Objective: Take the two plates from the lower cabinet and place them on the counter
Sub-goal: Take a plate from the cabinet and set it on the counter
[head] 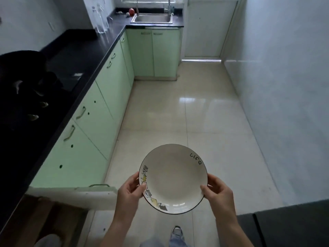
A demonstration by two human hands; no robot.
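Note:
A white plate point(173, 178) with a thin dark rim, the word "Life" and a small drawing along one side is held level above the floor. My left hand point(130, 190) grips its left edge and my right hand point(218, 192) grips its right edge. The lower cabinet door point(74, 194) stands open at the lower left, and a pale rounded object point(48, 239), possibly a second plate, shows inside the cabinet. The black counter point(74, 56) runs along the left.
Green cabinet fronts point(106, 86) line the left side under the counter. A black stove point(23, 90) sits on the counter at the left. A steel sink point(152, 18) and a red fruit point(131, 11) are at the far end. Pale tiled floor point(195, 113) stretches ahead.

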